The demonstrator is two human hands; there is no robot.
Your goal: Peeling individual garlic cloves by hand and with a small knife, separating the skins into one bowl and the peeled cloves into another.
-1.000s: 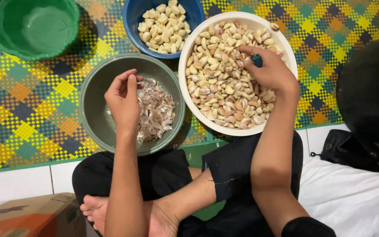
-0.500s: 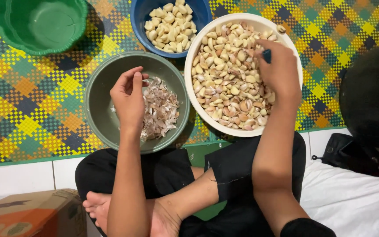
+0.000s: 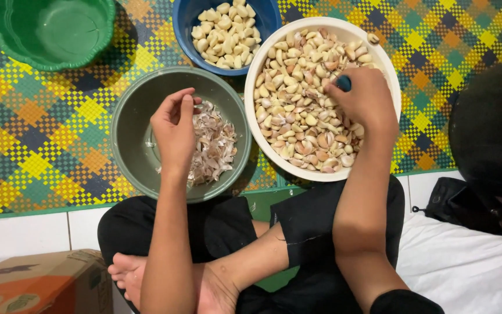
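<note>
- Head view looks straight down on a person sitting cross-legged at the near edge of a checked mat (image 3: 42, 134), bare foot (image 3: 140, 279) tucked under the knees.
- At the near left corner of the picture sits a cardboard box (image 3: 36, 285); at the near right lies a white cloth (image 3: 466, 267) with a black bag (image 3: 460, 203) on it.
- Left hand (image 3: 174, 131) hovers over the grey-green bowl (image 3: 132, 139), fingers curled, thumb and fingertips pressed together as if pinching something small; what sits between them I cannot tell.
- That grey-green bowl stands at the mat's near edge and holds a heap of papery garlic skins (image 3: 213, 142) piled toward its right side.
- Right hand (image 3: 367, 102) rests in the white bowl (image 3: 386, 64), closed around a tool of which only a blue handle end (image 3: 344, 83) shows, poking out toward the far left; its blade and long axis are hidden under the hand.
- White bowl, just right of the grey-green one and touching or nearly touching it, is full of unpeeled garlic cloves (image 3: 297, 116), lying every which way.
- Farther off, a blue bowl (image 3: 184, 29) holds paler peeled cloves (image 3: 225, 35); its rim meets the white bowl's.
- Toward the far left corner of the mat sits a green bowl (image 3: 50, 32).
</note>
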